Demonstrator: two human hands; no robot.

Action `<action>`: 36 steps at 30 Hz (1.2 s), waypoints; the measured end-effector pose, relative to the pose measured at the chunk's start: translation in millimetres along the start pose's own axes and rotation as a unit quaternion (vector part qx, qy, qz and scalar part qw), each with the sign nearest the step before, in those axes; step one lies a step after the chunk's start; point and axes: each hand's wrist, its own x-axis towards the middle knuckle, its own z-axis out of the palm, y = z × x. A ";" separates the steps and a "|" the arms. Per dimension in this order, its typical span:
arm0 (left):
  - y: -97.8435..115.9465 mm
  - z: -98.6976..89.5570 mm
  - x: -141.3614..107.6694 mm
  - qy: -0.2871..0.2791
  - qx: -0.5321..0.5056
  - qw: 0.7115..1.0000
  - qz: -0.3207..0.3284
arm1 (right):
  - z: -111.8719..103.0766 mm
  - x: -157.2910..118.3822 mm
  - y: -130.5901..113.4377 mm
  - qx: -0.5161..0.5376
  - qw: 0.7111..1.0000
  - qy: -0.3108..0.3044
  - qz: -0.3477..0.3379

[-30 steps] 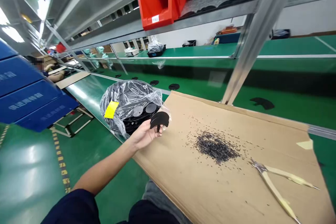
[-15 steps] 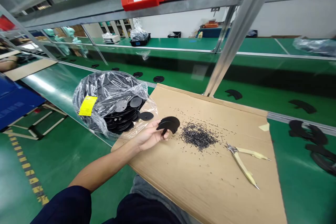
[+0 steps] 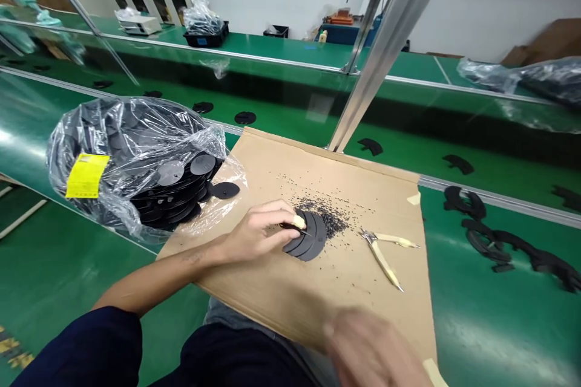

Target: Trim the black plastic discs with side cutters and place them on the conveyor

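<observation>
Left to right: clear plastic bag w/ yellow label, resting on green desk, packed w/ stacked black discs. One loose black disc on the plastic at bag mouth. L hand at centre, fingers and thumb closed together, clamped on edge of black crescent pieces; thin dark spike showing at fingertips. Pieces fanned in overlapping stack on cardboard sheet, just beside pile of black granules. Handling, est.: light, thin, prob. rubbery and slightly flexible; stack apt to slip on cardboard. Best hold at outer rim, clear of spike. Cream-handled pliers right of pile, on cardboard, no hand touching. R hand at bottom of view, blurred, near lower edge of sheet; open or closed, cannot tell. Far right: loose black cutouts on desk, well apart from sheet.
</observation>
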 end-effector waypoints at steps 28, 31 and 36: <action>-48.0 -98.1 -15.4 -0.199 0.601 0.726 -0.267 | 64.9 56.8 88.5 0.523 0.738 0.068 0.421; -43.7 -93.3 -8.7 -0.090 0.542 0.788 -0.276 | 66.7 55.6 87.2 0.545 0.719 0.058 0.427; -21.5 -38.9 8.6 0.084 0.063 0.969 -0.223 | 68.4 54.4 85.7 0.537 0.723 0.046 0.432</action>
